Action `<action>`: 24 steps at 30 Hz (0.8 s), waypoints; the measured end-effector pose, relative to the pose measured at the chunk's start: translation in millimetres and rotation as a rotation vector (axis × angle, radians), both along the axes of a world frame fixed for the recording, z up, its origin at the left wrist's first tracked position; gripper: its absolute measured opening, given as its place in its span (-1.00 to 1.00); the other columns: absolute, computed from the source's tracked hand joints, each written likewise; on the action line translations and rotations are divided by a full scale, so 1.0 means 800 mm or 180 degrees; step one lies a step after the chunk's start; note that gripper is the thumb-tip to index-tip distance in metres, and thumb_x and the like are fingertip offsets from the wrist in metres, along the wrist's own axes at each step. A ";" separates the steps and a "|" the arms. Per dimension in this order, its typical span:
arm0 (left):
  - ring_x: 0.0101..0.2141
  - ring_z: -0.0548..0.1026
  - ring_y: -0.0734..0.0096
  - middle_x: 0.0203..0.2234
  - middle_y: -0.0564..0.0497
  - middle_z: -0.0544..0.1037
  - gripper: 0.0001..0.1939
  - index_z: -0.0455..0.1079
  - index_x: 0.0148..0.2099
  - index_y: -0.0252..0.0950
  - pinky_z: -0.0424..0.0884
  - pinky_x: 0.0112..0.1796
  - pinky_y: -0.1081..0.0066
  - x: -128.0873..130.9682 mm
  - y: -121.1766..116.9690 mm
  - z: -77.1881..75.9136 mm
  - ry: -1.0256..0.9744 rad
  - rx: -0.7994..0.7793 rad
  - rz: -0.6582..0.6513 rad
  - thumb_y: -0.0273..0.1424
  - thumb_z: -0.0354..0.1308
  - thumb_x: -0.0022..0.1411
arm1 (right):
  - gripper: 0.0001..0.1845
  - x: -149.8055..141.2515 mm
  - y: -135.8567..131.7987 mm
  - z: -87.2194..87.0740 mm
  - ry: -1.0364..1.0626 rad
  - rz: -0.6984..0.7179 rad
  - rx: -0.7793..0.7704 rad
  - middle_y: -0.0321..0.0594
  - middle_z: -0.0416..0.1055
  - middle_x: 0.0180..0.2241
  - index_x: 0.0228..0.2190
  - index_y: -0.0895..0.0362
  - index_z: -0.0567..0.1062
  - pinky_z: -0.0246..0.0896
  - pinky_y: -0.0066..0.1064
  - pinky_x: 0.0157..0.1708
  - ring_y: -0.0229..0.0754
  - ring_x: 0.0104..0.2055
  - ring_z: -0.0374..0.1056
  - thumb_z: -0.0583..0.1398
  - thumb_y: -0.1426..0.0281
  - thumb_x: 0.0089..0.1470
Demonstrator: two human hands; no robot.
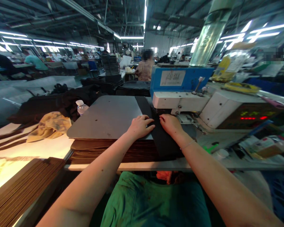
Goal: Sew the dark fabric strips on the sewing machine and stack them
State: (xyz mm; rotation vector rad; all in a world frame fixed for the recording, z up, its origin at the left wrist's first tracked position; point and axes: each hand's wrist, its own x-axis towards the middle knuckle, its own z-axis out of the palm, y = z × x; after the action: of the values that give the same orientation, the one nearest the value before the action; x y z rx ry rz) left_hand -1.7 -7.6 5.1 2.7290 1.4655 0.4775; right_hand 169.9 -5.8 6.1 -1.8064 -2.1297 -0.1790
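A grey flat plate (113, 115) with rounded corners lies on a stack of dark brown fabric pieces (113, 151). Along its right side runs a black fabric panel (164, 140), which reaches toward the machine head. My left hand (141, 126) rests palm down over the plate's right edge, its fingers spread onto the black fabric. Close beside the machine, my right hand (170, 124) has its fingers curled at the panel's right edge and appears to pinch it. Its fingertips are partly hidden.
A blue and white machine (182, 99) with a red and green display stands immediately right. A small plastic bottle (81, 107) and a mottled cloth (50, 126) are at left. Brown strips (26, 189) lie stacked at lower left. A person (144, 67) sits ahead.
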 end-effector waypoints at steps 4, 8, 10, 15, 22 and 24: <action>-0.04 0.27 0.23 -0.02 0.03 0.32 -0.60 0.28 0.06 -0.03 0.24 -0.09 0.25 0.000 0.001 0.000 0.0015 0.0006 0.0005 -0.09 -0.12 0.24 | -0.70 0.000 0.000 0.000 -0.0021 -0.0038 -0.0008 -0.12 0.47 -0.20 -0.20 0.16 0.48 0.18 -0.41 -0.25 -0.14 -0.21 0.38 0.00 0.41 0.13; -0.03 0.27 0.23 -0.01 0.02 0.32 -0.59 0.28 0.06 -0.03 0.25 -0.09 0.24 0.000 0.000 0.000 0.0016 0.0003 0.0010 -0.08 -0.13 0.24 | -0.70 0.000 0.000 0.000 -0.0035 -0.0041 -0.0038 -0.12 0.47 -0.20 -0.20 0.16 0.48 0.17 -0.42 -0.25 -0.15 -0.20 0.37 -0.01 0.41 0.13; -0.02 0.27 0.23 -0.01 0.02 0.32 -0.58 0.28 0.06 -0.03 0.24 -0.08 0.24 0.001 0.000 0.000 0.0004 -0.0002 -0.0003 -0.06 -0.13 0.23 | -0.70 -0.001 -0.001 0.001 -0.0051 -0.0039 -0.0028 -0.11 0.47 -0.20 -0.20 0.16 0.47 0.17 -0.42 -0.25 -0.15 -0.21 0.37 -0.01 0.41 0.13; 0.02 0.23 0.17 0.03 0.02 0.29 -0.50 0.26 0.08 -0.01 0.21 -0.03 0.18 0.001 0.001 0.002 0.0023 -0.0158 0.0045 0.04 -0.11 0.16 | -0.70 -0.001 -0.001 0.003 -0.0078 -0.0063 -0.0085 -0.10 0.47 -0.20 -0.21 0.17 0.47 0.16 -0.43 -0.24 -0.15 -0.20 0.37 -0.02 0.41 0.13; 0.00 0.25 0.16 0.01 0.02 0.30 -0.62 0.29 0.05 -0.01 0.24 -0.05 0.15 0.004 0.015 0.008 0.0087 -0.0314 0.0168 -0.18 -0.08 0.19 | -0.70 -0.001 0.001 0.003 -0.0236 -0.0090 -0.0059 -0.10 0.48 -0.28 -0.30 0.17 0.48 0.16 -0.42 -0.31 -0.14 -0.27 0.38 -0.03 0.40 0.14; -0.02 0.27 0.17 -0.02 0.02 0.32 -0.63 0.31 0.03 -0.01 0.26 -0.07 0.17 0.005 0.019 0.010 0.0083 -0.0317 0.0187 -0.26 -0.09 0.18 | -0.70 -0.002 0.002 0.003 -0.0269 -0.0100 -0.0027 -0.09 0.48 -0.30 -0.32 0.17 0.48 0.16 -0.41 -0.33 -0.13 -0.29 0.39 -0.04 0.40 0.15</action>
State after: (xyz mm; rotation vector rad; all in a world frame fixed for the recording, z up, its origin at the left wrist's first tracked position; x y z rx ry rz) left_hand 2.0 7.8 13.1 2.6323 1.5353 0.3611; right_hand 168.5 -4.2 8.7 -1.8693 -2.1628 -0.2587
